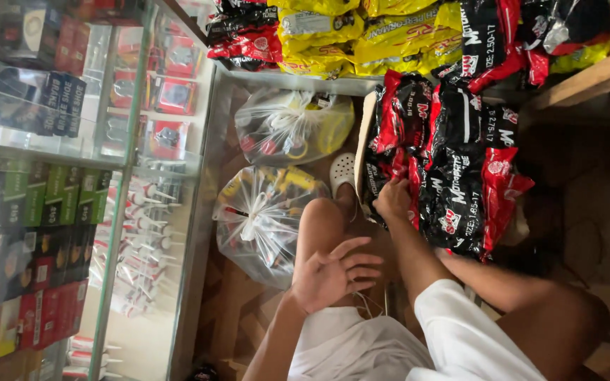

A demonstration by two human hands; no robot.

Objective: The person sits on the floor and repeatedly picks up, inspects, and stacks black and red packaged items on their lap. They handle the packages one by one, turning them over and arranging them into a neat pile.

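**Hands at the stack of black-and-red packages**

Fingers first: the right hand (392, 200) is up at the centre of the frame, curled against the lower left edge of the black-and-red packages (460, 176), knuckles toward us. It looks to be gripping the edge of one pack, though the fingertips are tucked out of sight, so whether it has truly closed on it I cannot tell. The left hand (333, 271) hangs lower, just left of centre, palm showing, fingers spread wide and loose, holding nothing; it hovers above the person's bare knee.

So the stack lies up and to the right of both hands, and the right hand is clearly the nearer one, already touching it. The packs' long axis runs roughly top to bottom in the frame, leaning one on another.

Outward now: a white perforated clog (342, 171) just left of the stack, two clear knotted plastic bags (262, 219) of small goods further left, yellow packages (361, 35) piled across the top, and a glass display cabinet (72, 176) with boxed parts filling the left side.
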